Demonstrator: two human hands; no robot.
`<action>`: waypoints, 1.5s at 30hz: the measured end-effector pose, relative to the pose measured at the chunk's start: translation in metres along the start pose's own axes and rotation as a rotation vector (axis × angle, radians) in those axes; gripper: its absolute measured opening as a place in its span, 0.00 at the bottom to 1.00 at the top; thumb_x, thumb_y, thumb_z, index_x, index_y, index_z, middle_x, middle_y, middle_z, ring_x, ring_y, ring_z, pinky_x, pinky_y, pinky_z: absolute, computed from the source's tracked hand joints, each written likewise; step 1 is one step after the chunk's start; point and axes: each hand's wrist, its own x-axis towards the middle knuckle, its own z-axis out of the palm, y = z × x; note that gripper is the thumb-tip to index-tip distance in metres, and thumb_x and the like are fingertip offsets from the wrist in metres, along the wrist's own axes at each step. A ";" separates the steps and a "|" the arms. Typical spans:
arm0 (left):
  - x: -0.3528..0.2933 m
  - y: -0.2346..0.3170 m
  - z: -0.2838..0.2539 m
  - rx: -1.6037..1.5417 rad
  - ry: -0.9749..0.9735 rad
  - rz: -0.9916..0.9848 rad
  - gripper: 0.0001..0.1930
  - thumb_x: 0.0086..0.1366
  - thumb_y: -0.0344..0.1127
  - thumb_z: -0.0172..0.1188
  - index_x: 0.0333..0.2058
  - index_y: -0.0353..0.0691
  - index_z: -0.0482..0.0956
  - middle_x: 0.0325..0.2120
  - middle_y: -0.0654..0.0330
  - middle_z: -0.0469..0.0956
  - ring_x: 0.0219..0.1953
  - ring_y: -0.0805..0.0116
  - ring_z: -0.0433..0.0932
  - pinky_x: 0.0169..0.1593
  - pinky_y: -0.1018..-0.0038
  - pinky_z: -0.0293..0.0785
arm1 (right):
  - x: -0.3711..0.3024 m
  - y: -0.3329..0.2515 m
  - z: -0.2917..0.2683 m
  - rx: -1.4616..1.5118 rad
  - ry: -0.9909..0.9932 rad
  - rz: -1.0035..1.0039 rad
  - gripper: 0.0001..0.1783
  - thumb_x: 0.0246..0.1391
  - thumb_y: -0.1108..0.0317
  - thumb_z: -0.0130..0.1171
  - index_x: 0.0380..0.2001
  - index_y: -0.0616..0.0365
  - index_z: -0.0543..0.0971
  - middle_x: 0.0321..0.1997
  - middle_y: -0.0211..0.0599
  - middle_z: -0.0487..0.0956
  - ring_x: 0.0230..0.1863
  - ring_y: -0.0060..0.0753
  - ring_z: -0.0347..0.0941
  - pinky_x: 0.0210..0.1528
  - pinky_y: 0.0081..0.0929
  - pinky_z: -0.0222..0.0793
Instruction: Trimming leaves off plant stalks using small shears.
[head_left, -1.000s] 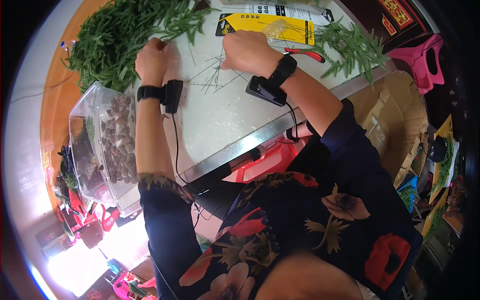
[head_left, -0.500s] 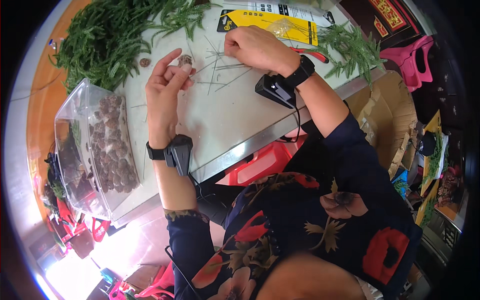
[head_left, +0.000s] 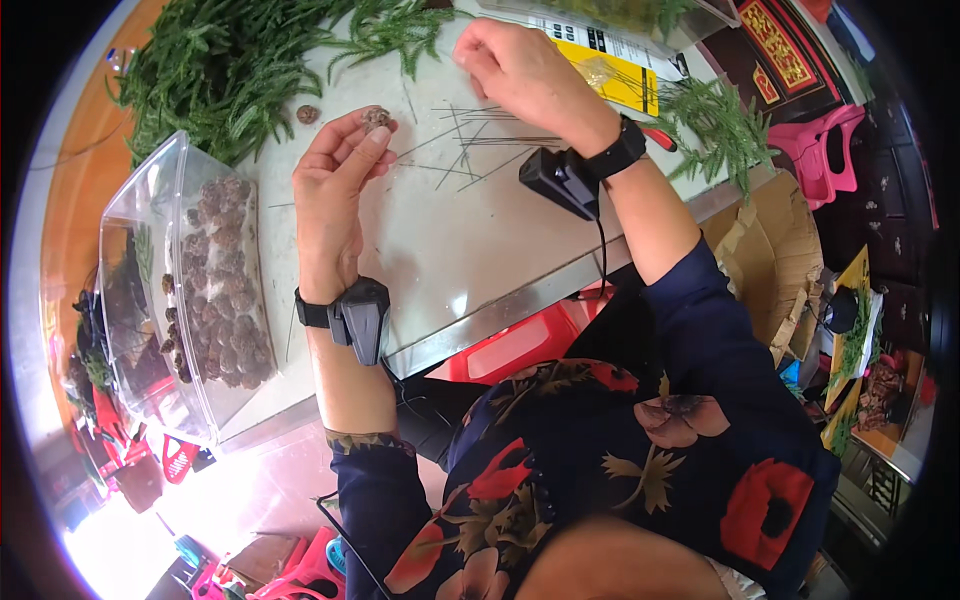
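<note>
I see the left hand (head_left: 335,185) pinching a brown pine cone (head_left: 376,117) above the worktop (head_left: 440,240), its lower part hidden. The right hand (head_left: 525,80) curls, partly covering the yellow card (head_left: 632,88); whether it grips anything, I cannot tell.

- The left hand (head_left: 338,165) is pinching, its thumb bent toward the fingertips.
- The right hand (head_left: 525,85) is farther forward, with its fingers curled.
- Behind them, the left forearm (head_left: 352,390) runs nearly straight, the right forearm (head_left: 652,220) slantwise.
</note>
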 end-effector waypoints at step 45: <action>-0.002 -0.002 0.001 -0.034 -0.027 0.165 0.13 0.65 0.27 0.53 0.48 0.37 0.70 0.40 0.55 0.78 0.33 0.77 0.74 0.41 0.81 0.70 | -0.022 -0.013 0.038 0.231 0.161 -0.472 0.06 0.50 0.77 0.60 0.32 0.59 0.74 0.22 0.36 0.77 0.20 0.32 0.74 0.22 0.21 0.66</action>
